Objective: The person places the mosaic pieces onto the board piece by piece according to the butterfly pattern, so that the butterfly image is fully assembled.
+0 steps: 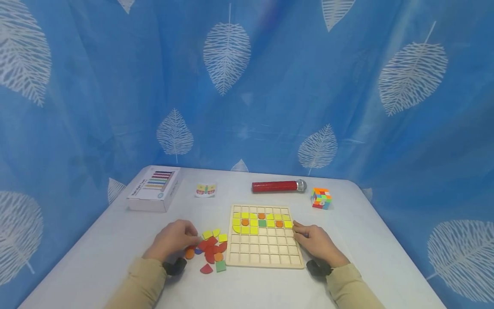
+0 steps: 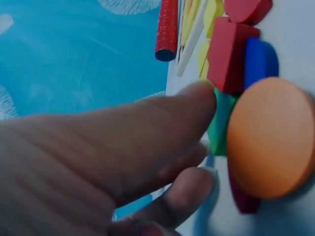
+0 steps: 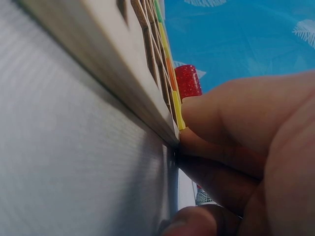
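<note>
A square wooden grid board (image 1: 266, 258) lies mid-table, with yellow, orange and green pieces in its upper rows. My right hand (image 1: 314, 241) grips the board's right edge, its thumb (image 3: 211, 108) beside a yellow piece (image 3: 177, 109) in the right wrist view. Left of the board, my left hand (image 1: 175, 237) is at a loose pile of pieces. Its thumb and fingertips pinch a green piece (image 2: 220, 130). Close by are an orange disc (image 2: 270, 140), a red piece (image 2: 227, 54) and a blue piece (image 2: 261, 59). The fingers' far side is hidden.
A white box (image 1: 148, 201) stands at the back left, with a small pattern card (image 1: 206, 190) beside it. Behind the board lie a red microphone (image 1: 275, 186) and a colourful puzzle cube (image 1: 321, 198). A blue leaf-patterned curtain (image 1: 266, 107) surrounds the table's back and sides.
</note>
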### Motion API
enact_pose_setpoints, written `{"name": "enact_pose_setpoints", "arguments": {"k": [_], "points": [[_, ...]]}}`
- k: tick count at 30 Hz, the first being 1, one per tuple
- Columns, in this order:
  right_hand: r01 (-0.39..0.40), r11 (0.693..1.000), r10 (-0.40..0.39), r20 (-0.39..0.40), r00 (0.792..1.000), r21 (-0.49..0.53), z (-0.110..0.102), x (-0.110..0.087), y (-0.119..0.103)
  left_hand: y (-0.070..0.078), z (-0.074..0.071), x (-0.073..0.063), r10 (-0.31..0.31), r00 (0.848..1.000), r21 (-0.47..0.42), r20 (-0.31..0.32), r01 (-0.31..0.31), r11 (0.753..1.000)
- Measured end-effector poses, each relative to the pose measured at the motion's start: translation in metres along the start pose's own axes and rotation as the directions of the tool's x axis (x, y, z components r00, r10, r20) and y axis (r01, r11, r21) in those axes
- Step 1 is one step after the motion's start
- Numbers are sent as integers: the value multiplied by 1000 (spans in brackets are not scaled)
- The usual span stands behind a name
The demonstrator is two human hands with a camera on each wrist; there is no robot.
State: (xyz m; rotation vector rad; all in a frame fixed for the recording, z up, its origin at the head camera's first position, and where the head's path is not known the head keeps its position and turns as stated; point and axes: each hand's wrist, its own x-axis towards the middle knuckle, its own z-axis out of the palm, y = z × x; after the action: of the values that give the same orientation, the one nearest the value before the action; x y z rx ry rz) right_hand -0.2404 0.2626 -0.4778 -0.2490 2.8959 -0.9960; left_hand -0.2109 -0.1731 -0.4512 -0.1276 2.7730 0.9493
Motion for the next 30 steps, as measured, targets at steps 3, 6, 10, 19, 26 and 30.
{"name": "enact_pose_setpoints", "arguments": {"k": [3, 6, 10, 19, 26, 30], "points": [[4, 1000, -4, 3, 1000, 0, -1, -2, -2, 2, 3, 0, 5, 1000, 16, 0, -5, 1000], [7, 1000, -7, 4, 1000, -4, -2, -3, -3, 2, 5, 1, 13, 1000, 37, -5, -13, 999], [-3, 1000, 3, 3, 1000, -3, -1, -2, -4, 1, 6, 1, 18, 1000, 45, -6, -18, 999], [-3, 1000, 3, 3, 1000, -2, -2, -3, -5, 3, 8, 0, -4, 1000, 30, 2, 4, 1000], [2, 1000, -2, 1, 1000, -12, -3, -3, -5, 6, 8, -2, 30, 999, 31, -13, -30, 999], [2, 1000, -2, 2, 1000, -10, -1, -2, -4, 6, 6, -5, 41, 997, 2, -63, -41, 999]]}}
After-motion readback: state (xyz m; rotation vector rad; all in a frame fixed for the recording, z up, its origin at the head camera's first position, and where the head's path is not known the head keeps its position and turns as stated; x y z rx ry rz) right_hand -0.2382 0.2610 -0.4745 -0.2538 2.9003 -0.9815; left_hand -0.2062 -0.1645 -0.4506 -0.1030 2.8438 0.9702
